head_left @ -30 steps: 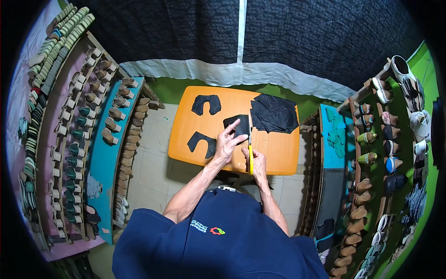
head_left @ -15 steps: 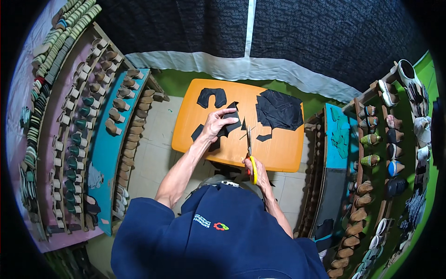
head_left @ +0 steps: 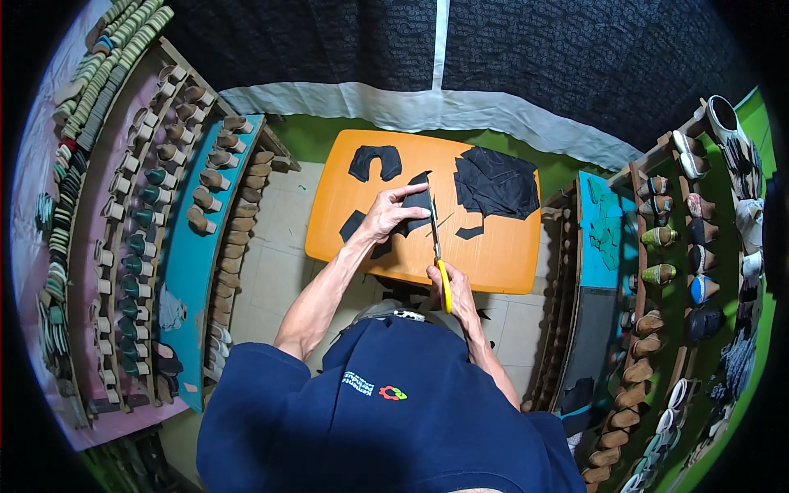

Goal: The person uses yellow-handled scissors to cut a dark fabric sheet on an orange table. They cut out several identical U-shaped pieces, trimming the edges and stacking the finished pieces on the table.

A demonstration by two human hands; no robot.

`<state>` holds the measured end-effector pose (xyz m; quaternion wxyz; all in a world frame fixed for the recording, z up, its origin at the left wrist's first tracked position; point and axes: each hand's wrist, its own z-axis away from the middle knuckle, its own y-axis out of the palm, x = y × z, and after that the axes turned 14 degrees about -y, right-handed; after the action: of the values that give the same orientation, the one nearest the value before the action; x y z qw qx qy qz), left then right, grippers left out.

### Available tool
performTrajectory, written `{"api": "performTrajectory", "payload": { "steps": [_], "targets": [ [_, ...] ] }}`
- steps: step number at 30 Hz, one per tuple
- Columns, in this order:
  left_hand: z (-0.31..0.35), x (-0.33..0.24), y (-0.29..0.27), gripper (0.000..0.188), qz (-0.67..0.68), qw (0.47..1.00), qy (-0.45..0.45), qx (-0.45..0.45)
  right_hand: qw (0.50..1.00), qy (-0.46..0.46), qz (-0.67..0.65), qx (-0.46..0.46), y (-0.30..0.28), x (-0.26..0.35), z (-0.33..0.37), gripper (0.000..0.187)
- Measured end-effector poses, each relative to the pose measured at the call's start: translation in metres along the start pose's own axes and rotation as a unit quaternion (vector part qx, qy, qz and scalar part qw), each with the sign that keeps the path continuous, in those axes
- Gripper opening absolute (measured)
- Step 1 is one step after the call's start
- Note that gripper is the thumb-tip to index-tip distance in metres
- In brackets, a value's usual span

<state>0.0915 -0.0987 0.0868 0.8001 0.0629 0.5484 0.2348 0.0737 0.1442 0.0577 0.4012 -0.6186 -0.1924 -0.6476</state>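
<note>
My left hand (head_left: 387, 217) pinches a dark sheet-like piece (head_left: 417, 200) between thumb and fingers, just above the orange table (head_left: 501, 267). My right hand (head_left: 463, 296) grips yellow-handled scissors (head_left: 445, 283), their blades pointing away from me along the right edge of that piece. Whether the blades bite into it is too small to tell. At the table's far left lies a black U-shaped piece (head_left: 359, 162). More dark pieces (head_left: 352, 224) lie partly under my left hand. A heap of black pieces (head_left: 497, 185) covers the far right, with a small black scrap (head_left: 470, 232) in front of it.
Racks of shoe forms (head_left: 136, 246) and a blue shelf (head_left: 185, 304) stand to the left. On the right are another blue shelf (head_left: 597, 234) with green scraps and racks of shoes (head_left: 657, 238). A dark curtain (head_left: 559, 74) hangs behind the table.
The scissors have moved left and away from me, up to the right edge of the held piece. My left hand stays in nearly the same place, still holding the piece.
</note>
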Motion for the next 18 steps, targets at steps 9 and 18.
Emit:
{"api": "performTrajectory", "payload": {
  "steps": [9, 18],
  "targets": [
    [-0.0020, 0.0023, 0.0024, 0.061, -0.005, 1.000, 0.004, 0.002, 1.000, 0.017, -0.008, -0.011, -0.0010, 0.0107, -0.0030, 0.058],
    [-0.0048, 0.0006, 0.0000, 0.061, 0.000, 1.000, 0.001, 0.012, 0.999, 0.013, 0.005, -0.030, -0.0013, 0.0026, -0.0073, 0.059]
  ]
}}
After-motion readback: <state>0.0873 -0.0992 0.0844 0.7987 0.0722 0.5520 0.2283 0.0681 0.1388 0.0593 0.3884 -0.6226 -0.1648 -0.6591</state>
